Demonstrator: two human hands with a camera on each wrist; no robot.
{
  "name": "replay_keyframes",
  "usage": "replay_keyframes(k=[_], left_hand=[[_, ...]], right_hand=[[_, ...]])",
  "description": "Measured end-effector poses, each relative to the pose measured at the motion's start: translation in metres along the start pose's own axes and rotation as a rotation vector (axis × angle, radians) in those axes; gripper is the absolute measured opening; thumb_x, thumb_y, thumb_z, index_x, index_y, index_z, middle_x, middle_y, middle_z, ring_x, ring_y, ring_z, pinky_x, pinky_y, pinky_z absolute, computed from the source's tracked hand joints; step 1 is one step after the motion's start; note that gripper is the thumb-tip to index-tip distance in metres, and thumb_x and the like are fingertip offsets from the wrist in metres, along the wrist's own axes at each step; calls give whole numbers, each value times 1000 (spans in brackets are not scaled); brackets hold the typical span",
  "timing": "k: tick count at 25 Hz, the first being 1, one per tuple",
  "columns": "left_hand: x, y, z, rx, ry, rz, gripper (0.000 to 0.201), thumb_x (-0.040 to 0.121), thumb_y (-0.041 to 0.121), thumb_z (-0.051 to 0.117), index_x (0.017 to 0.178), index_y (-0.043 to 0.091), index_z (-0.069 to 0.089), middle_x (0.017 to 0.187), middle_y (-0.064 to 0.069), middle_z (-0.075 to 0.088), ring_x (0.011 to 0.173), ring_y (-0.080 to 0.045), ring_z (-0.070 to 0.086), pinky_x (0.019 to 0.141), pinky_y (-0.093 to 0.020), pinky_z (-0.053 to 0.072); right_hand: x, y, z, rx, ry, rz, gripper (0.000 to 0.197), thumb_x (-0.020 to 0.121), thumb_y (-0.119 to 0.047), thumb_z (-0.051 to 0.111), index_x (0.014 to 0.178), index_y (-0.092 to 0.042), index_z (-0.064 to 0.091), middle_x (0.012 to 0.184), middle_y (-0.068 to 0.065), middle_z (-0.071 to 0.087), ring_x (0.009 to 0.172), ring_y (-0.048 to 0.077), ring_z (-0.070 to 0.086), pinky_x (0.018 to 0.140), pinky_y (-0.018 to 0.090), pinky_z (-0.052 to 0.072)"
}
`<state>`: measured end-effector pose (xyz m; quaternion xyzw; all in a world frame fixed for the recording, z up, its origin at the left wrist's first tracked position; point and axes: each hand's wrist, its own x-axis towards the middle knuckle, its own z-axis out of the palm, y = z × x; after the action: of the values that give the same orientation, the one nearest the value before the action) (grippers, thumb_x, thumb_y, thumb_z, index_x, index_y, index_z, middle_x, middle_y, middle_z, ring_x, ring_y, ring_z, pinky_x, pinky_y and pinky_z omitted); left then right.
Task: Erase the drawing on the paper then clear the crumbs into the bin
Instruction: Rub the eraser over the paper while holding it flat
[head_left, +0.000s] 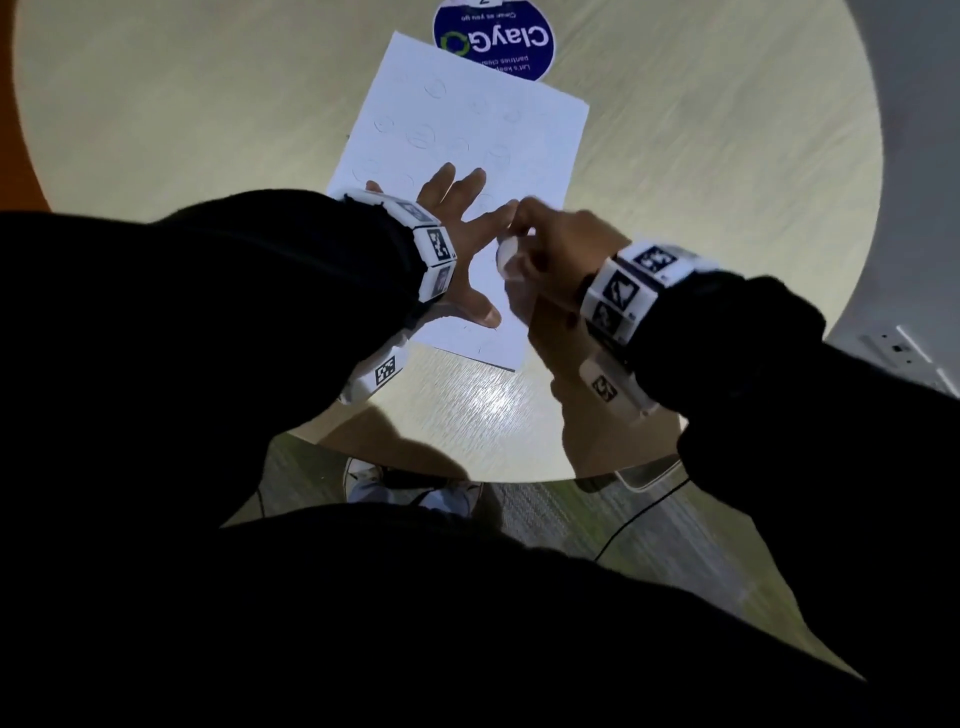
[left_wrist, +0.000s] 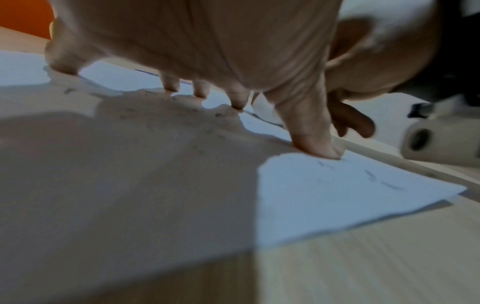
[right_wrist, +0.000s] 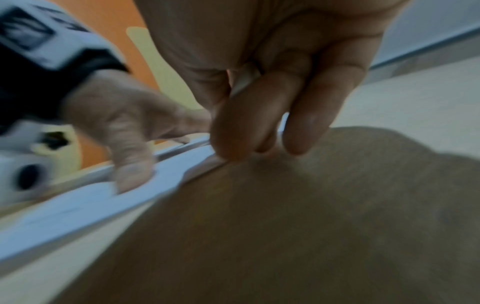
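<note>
A white sheet of paper (head_left: 467, 135) with several faint pencil circles lies on a round pale wooden table (head_left: 701, 156). My left hand (head_left: 457, 239) lies spread flat on the sheet's near half, fingers straight, pressing it down; the left wrist view shows its fingertips (left_wrist: 318, 148) on the paper (left_wrist: 350, 195). My right hand (head_left: 540, 244) is curled round a white eraser (head_left: 506, 254) and holds it down on the sheet just right of the left hand. In the blurred right wrist view a sliver of the eraser (right_wrist: 245, 79) shows between the fingers. No bin shows in any view.
A blue round ClayGo sticker (head_left: 493, 39) sits on the table beyond the paper's far edge. Small dark crumbs (left_wrist: 219, 115) lie on the paper near my left fingertips. An orange surface (head_left: 21, 171) shows past the table at far left. My shoes (head_left: 410, 488) and carpet lie below the near rim.
</note>
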<state>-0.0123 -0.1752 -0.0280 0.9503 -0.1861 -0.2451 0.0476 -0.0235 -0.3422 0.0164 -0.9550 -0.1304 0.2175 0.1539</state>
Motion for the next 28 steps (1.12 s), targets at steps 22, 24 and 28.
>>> replay_keyframes(k=[22, 24, 28], left_hand=[[5, -4, 1, 47, -4, -39, 131, 53, 90, 51, 149, 34, -16, 158, 8, -22, 146, -19, -19, 104, -73, 0], [3, -2, -2, 35, -12, -49, 129, 57, 86, 57, 150, 33, -15, 158, 8, -21, 146, -19, -19, 103, -74, 1], [0, -2, -2, 59, -1, -31, 128, 59, 87, 55, 151, 32, -14, 159, 6, -21, 145, -20, -20, 107, -69, -2]], right_hand=[[12, -3, -6, 8, 55, 70, 25, 93, -28, 49, 114, -15, 47, 80, 1, 52, 77, 25, 54, 66, 31, 41], [-8, -7, 6, 18, -51, 24, 26, 92, -26, 51, 115, -16, 47, 76, -7, 48, 77, 23, 51, 67, 28, 37], [26, 9, -13, 31, 117, 117, 25, 89, -31, 52, 111, -20, 50, 97, 5, 60, 83, 26, 56, 68, 31, 41]])
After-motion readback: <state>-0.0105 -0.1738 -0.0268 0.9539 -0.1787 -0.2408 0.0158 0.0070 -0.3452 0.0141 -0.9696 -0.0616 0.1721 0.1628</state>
